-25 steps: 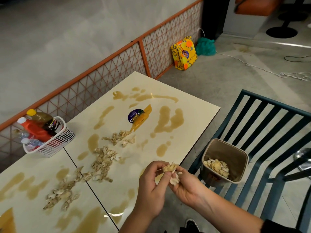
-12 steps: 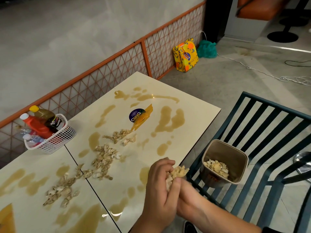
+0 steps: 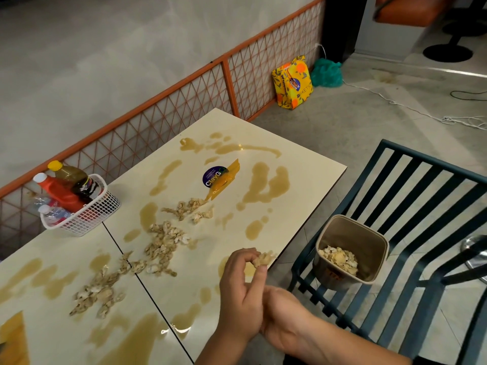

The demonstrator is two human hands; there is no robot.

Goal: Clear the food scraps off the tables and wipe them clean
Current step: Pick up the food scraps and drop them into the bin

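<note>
I read this as an eatery dining area, canteen or fast-food type. Far left of the fingers (image 3: 243, 259): white basket (image 3: 89, 219) with condiment bottles, one a red ketchup-type bottle (image 3: 59, 192), on the desk (image 3: 303, 164). Beyond the fingers: round "ClayGo" sticker (image 3: 214, 176) on the desk top, food scraps (image 3: 163, 243), brown sauce spills (image 3: 266, 180). Right of the fingers: slatted metal chair (image 3: 434, 162). Far beyond them: orange grid partition (image 3: 229, 88), orange padded seat (image 3: 405, 9), pedestal stool base (image 3: 448, 52).

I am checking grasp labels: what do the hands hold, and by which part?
The left hand pinches a clump of food scraps by its near edge, thumb against fingertips. The right hand is mostly hidden: cannot tell.
</note>
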